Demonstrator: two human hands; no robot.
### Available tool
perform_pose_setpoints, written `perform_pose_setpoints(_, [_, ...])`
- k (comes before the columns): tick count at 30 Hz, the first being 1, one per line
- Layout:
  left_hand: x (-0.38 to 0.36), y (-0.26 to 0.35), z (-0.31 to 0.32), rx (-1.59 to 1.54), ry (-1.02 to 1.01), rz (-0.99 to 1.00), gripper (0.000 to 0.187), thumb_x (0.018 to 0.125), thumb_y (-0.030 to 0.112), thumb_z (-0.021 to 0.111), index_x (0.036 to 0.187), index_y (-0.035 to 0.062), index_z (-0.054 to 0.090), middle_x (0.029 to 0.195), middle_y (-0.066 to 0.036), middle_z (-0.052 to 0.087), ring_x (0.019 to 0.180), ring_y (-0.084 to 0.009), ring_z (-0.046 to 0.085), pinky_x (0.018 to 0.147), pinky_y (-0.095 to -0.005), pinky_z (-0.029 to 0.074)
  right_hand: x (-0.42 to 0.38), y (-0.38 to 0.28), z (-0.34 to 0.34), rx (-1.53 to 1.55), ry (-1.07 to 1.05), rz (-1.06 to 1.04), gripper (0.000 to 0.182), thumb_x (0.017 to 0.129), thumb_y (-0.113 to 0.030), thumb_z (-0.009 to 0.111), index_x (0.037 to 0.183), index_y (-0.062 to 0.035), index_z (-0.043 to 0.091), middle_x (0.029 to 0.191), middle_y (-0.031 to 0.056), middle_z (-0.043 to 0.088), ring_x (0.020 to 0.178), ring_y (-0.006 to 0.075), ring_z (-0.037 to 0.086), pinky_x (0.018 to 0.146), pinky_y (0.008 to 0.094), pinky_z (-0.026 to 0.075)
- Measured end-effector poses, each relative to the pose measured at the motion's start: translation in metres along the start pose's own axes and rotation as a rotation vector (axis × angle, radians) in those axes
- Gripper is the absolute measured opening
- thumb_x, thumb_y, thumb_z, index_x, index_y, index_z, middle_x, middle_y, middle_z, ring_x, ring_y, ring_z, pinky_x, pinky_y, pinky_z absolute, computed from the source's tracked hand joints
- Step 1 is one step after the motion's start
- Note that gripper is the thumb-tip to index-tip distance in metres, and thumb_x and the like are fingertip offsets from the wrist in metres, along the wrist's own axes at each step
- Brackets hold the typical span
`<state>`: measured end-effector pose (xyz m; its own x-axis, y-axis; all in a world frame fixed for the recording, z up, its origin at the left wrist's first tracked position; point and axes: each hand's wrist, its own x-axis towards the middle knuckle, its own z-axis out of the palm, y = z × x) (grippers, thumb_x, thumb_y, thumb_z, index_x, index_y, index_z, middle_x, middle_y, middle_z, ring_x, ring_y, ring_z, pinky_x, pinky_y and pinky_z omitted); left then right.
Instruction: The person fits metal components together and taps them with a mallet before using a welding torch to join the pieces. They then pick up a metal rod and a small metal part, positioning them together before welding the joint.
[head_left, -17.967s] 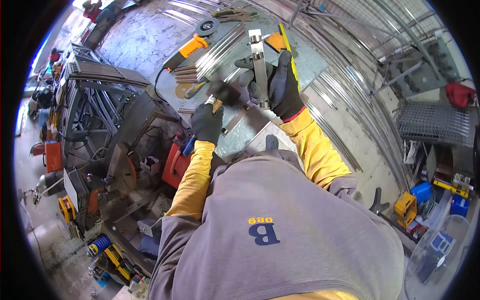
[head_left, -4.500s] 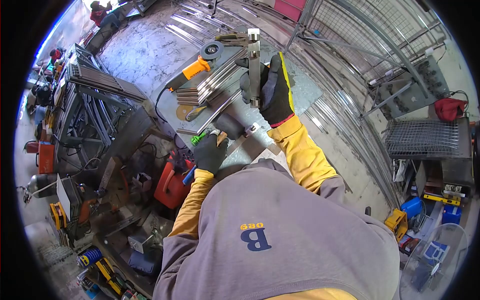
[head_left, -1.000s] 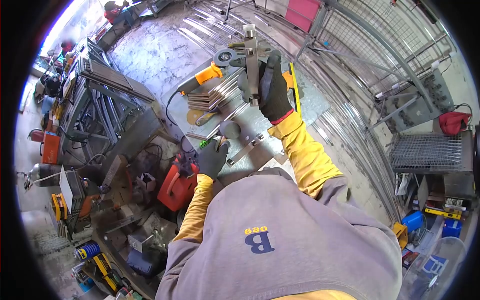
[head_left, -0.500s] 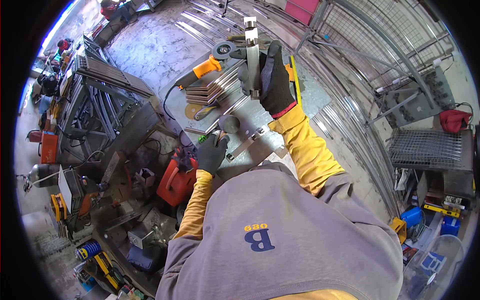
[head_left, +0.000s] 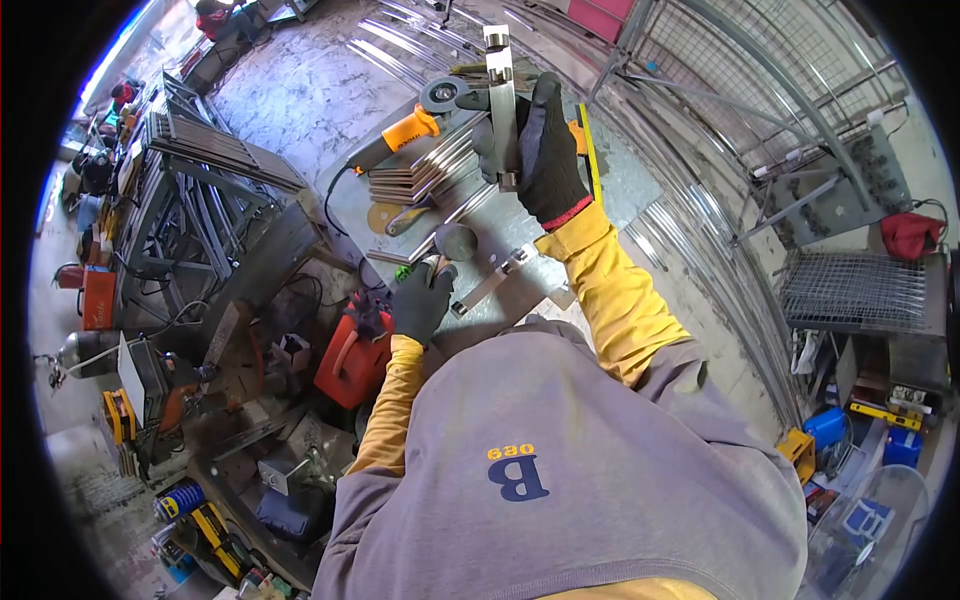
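My right hand [head_left: 548, 150], in a dark glove with a red cuff edge, grips a flat metal strip [head_left: 503, 110] upright above the worktable. Shiny raised brackets sit along the strip. My left hand [head_left: 422, 302], gloved too, is closed round the short handle of a mallet with a round dark grey head [head_left: 456, 243]. A similar metal strip with brackets [head_left: 490, 282] lies on the table [head_left: 632, 185], just right of my left hand. Beyond the mallet lie stacked metal bars [head_left: 420, 178], a tan disc [head_left: 382, 217] and an orange angle grinder [head_left: 410, 130].
A yellow-edged level or ruler [head_left: 592, 160] lies at the table's right side. Long metal bars [head_left: 690, 230] cover the floor on the right. A red case [head_left: 352, 362] stands by my left arm. Metal frames [head_left: 200, 190] are piled at left; another person [head_left: 225, 18] is far off.
My right hand and the strip have shifted slightly up and left. The mallet's head has tipped a little, and my left hand stays almost in place.
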<state>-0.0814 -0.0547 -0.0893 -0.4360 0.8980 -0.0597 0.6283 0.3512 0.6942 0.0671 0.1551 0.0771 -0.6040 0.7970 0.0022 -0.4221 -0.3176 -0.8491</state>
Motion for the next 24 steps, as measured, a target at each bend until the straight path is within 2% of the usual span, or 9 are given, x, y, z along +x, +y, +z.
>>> perform_pose_setpoints(8, [-0.001, 0.006, -0.005, 0.012, -0.005, 0.001, 0.042, 0.097, 0.045, 0.062, 0.108, 0.0054, 0.072, 0.087, -0.018, 0.072, 0.084, -0.0403, 0.07, 0.075, -0.0487, 0.052, -0.011, -0.009, 0.011, -0.144, 0.118, -0.052, 0.093, 0.097, -0.083, 0.026, 0.116, -0.0035, 0.07, 0.075, 0.0064, 0.068, 0.058, 0.0148, 0.062, 0.052, 0.0277, 0.052])
perform_pose_setpoints(10, [-0.001, 0.006, -0.004, 0.024, -0.003, 0.005, 0.042, 0.097, 0.044, 0.062, 0.109, 0.0054, 0.072, 0.087, -0.018, 0.072, 0.084, -0.0402, 0.07, 0.075, -0.0486, 0.052, -0.011, -0.008, 0.013, -0.093, 0.115, -0.032, 0.092, 0.102, -0.078, 0.02, 0.121, -0.0033, 0.071, 0.07, 0.0031, 0.063, 0.052, 0.0133, 0.054, 0.048, 0.0272, 0.044])
perform_pose_setpoints(13, [-0.001, 0.007, -0.004, 0.011, -0.008, -0.012, 0.042, 0.097, 0.044, 0.062, 0.109, 0.0057, 0.072, 0.088, -0.019, 0.073, 0.085, -0.0403, 0.07, 0.075, -0.0487, 0.052, -0.01, -0.008, 0.007, -0.068, 0.014, -0.057, 0.093, 0.098, -0.082, 0.025, 0.118, -0.0034, 0.07, 0.075, 0.0059, 0.068, 0.057, 0.0143, 0.061, 0.051, 0.027, 0.05])
perform_pose_setpoints(17, [-0.001, 0.006, -0.003, -0.007, 0.014, 0.001, 0.041, 0.097, 0.044, 0.063, 0.11, 0.0058, 0.072, 0.088, -0.019, 0.072, 0.085, -0.0405, 0.07, 0.075, -0.0488, 0.052, -0.016, -0.012, 0.013, -0.105, 0.044, -0.08, 0.093, 0.098, -0.083, 0.026, 0.119, -0.0034, 0.07, 0.075, 0.0057, 0.067, 0.056, 0.014, 0.06, 0.051, 0.0269, 0.049])
perform_pose_setpoints(19, [-0.001, 0.005, -0.003, 0.001, 0.003, 0.002, 0.041, 0.096, 0.044, 0.063, 0.11, 0.0058, 0.072, 0.088, -0.019, 0.072, 0.085, -0.0405, 0.07, 0.075, -0.0488, 0.052, -0.024, -0.018, 0.021, -0.29, 0.118, -0.17, 0.091, 0.103, -0.076, 0.017, 0.123, -0.0058, 0.071, 0.075, 0.0012, 0.064, 0.058, 0.0102, 0.055, 0.054, 0.0249, 0.045])
perform_pose_setpoints(20, [-0.001, 0.004, -0.004, 0.017, -0.008, -0.002, 0.041, 0.096, 0.044, 0.064, 0.11, 0.0057, 0.072, 0.088, -0.019, 0.072, 0.085, -0.0405, 0.07, 0.075, -0.0486, 0.052, -0.023, -0.017, 0.019, -0.29, 0.119, -0.169, 0.091, 0.103, -0.076, 0.017, 0.123, -0.0058, 0.071, 0.075, 0.0012, 0.064, 0.058, 0.0102, 0.055, 0.054, 0.0249, 0.045])
perform_pose_setpoints(22, [0.0, 0.005, -0.004, 0.033, -0.019, -0.005, 0.041, 0.096, 0.043, 0.064, 0.11, 0.0057, 0.072, 0.087, -0.019, 0.072, 0.085, -0.0404, 0.07, 0.075, -0.0483, 0.052, -0.018, -0.016, 0.015, -0.118, 0.052, -0.031, 0.089, 0.104, -0.075, 0.016, 0.125, -0.007, 0.071, 0.077, 0.0, 0.065, 0.06, 0.0095, 0.055, 0.056, 0.0244, 0.045])
perform_pose_setpoints(24, [-0.001, 0.005, -0.004, -0.001, -0.018, -0.006, 0.04, 0.096, 0.043, 0.065, 0.109, 0.0055, 0.072, 0.087, -0.019, 0.072, 0.084, -0.0404, 0.07, 0.074, -0.0481, 0.052, -0.018, -0.015, 0.015, -0.136, 0.066, -0.048, 0.091, 0.103, -0.077, 0.017, 0.127, -0.0063, 0.07, 0.077, 0.0003, 0.065, 0.06, 0.01, 0.055, 0.056, 0.0248, 0.046])
